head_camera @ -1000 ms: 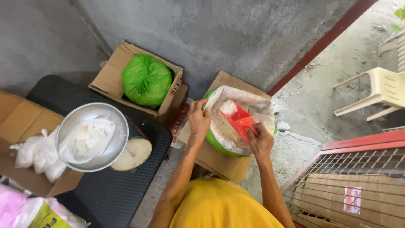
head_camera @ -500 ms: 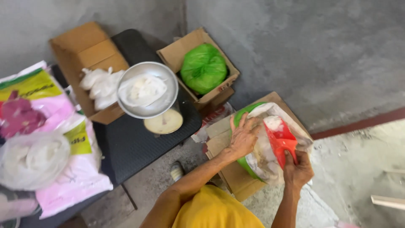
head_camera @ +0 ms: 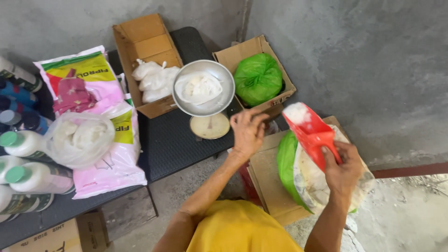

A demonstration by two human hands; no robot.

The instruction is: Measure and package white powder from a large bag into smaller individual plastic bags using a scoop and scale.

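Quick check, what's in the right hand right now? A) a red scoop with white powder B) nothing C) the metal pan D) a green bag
A: the right hand grips the handle of the red scoop, which carries white powder at its top end, above the open sack.

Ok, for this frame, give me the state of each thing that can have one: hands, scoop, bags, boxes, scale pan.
Right hand: gripping the red scoop.
Red scoop: lifted, loaded with white powder.
Left hand: empty, held just below the scale pan.
Scale pan: holds a bag of white powder.
Sack: open.
Green bag: closed, in its open box.
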